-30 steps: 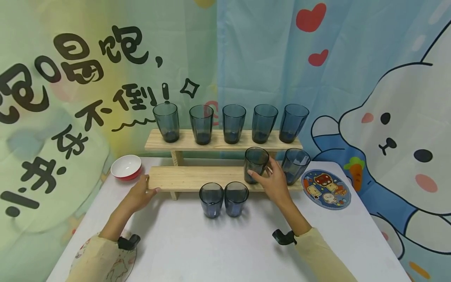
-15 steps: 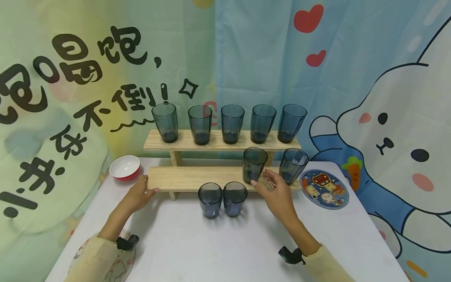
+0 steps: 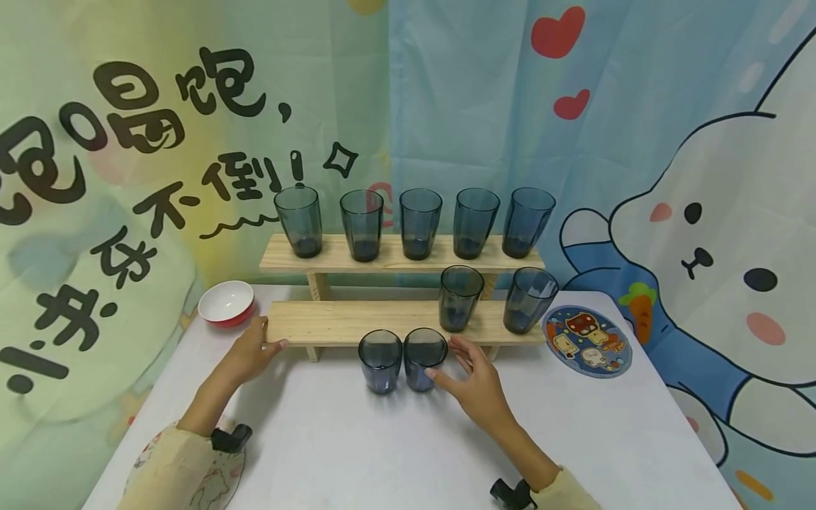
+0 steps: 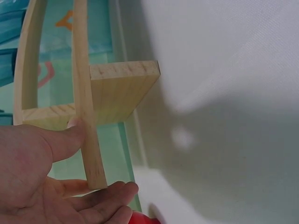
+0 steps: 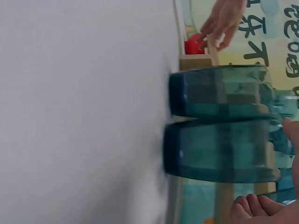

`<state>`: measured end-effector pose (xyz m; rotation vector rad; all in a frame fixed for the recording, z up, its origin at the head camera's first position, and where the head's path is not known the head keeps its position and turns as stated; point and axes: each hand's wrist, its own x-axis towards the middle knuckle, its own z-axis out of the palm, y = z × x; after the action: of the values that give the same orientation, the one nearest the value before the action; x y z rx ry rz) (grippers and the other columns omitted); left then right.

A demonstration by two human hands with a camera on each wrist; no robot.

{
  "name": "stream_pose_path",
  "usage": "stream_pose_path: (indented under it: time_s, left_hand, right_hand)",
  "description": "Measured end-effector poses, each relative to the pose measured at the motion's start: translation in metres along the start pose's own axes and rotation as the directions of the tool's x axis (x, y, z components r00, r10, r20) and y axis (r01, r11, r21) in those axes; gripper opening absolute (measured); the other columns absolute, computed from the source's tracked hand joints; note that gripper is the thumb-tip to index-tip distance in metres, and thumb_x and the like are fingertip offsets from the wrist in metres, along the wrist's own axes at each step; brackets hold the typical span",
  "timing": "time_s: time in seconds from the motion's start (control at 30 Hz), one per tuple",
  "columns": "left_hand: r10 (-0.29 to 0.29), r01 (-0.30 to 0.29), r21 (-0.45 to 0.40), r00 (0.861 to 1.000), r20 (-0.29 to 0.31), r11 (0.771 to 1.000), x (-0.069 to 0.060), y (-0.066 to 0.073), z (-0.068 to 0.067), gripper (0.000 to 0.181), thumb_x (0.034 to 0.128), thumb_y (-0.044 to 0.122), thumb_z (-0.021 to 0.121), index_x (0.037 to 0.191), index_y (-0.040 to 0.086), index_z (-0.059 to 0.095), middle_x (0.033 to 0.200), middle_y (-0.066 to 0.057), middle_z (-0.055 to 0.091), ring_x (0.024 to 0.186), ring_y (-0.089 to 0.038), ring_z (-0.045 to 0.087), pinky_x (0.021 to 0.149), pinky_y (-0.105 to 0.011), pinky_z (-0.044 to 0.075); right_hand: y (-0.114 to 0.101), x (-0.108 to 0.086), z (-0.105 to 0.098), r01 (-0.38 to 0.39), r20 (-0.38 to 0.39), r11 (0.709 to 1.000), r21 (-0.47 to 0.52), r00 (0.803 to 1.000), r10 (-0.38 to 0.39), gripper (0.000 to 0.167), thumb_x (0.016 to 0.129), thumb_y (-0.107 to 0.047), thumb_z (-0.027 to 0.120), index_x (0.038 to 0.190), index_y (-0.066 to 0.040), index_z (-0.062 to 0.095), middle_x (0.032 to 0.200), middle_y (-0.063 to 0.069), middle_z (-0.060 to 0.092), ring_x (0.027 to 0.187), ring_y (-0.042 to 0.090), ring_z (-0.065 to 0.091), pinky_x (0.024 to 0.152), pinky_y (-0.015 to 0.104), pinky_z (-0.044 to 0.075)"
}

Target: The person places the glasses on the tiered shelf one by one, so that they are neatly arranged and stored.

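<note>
Two blue-tinted drinking glasses stand side by side on the white table before a two-tier wooden shelf (image 3: 350, 322). My right hand (image 3: 478, 389) is around the right one of these glasses (image 3: 426, 360), thumb near its front and fingers spread to its right; the right wrist view shows a gap between fingers (image 5: 254, 205) and glass. The left front glass (image 3: 381, 363) stands close beside it. My left hand (image 3: 250, 350) holds the lower board's left end, its thumb (image 4: 70, 140) against the board. On that tier stand another glass (image 3: 460, 301) and a tilted-looking glass (image 3: 529, 301) at the right.
Several matching glasses (image 3: 419, 223) line the upper tier. A red-and-white bowl (image 3: 226, 303) sits left of the shelf, and a round blue patterned mat (image 3: 588, 342) lies to its right. Another round mat (image 3: 219, 478) is partly under the left sleeve. A printed curtain (image 3: 459, 85) hangs behind.
My right hand has let go of the glass on the lower tier and moved left and down to the right front glass. That released glass stays on the board. The left hand has stayed put.
</note>
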<state>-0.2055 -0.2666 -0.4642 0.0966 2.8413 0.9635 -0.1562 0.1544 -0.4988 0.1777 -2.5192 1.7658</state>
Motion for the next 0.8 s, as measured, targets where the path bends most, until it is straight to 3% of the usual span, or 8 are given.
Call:
stream_pose_path:
  time_s: [0.27,0.8]
  left_hand:
    - [-0.025,0.025,-0.003,1.000,0.012,1.000,0.001,0.000,0.000,0.072,0.1070,0.024,0.062,0.149,-0.019,0.023,0.150,-0.049,0.038,0.142,-0.061,0.039,0.116,-0.069,0.035]
    - [-0.024,0.025,-0.011,1.000,0.011,1.000,0.000,0.000,-0.001,0.073,0.1073,0.024,0.062,0.150,-0.018,0.022,0.151,-0.049,0.037,0.142,-0.061,0.039,0.116,-0.069,0.034]
  right_hand:
    - [0.012,0.005,0.018,-0.016,0.025,1.000,0.006,1.000,0.016,0.087,0.083,-0.029,0.093,0.154,-0.006,0.047,0.153,0.014,0.051,0.147,0.034,0.048,0.123,0.045,0.037]
    - [0.015,0.007,0.031,0.042,-0.007,0.999,0.001,0.999,-0.042,0.079,0.082,-0.019,0.094,0.148,-0.002,0.053,0.141,0.013,0.058,0.139,0.030,0.055,0.118,0.047,0.044]
